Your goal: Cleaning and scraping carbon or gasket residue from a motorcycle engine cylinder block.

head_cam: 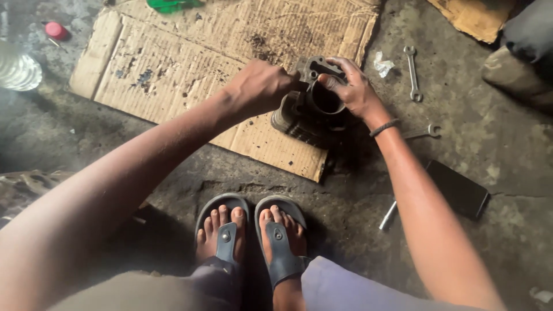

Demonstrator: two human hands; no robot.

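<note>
Sandalled feet (249,233), hands on engine cylinder (314,106)

The stained, cracked concrete floor (357,190) carries everything here. A flattened sheet of cardboard (190,63), dirty with dark spots, lies on it, and a finned metal engine cylinder (299,118) stands on the cardboard's near corner. To the right, two spanners lie on the bare concrete, one (412,74) farther off and one (423,132) nearer. A dark phone (458,189) and a small metal rod (387,216) lie close by. A second cardboard piece (475,17) sits at the top right. A pair of sandalled feet (250,233) stands in front.
</note>
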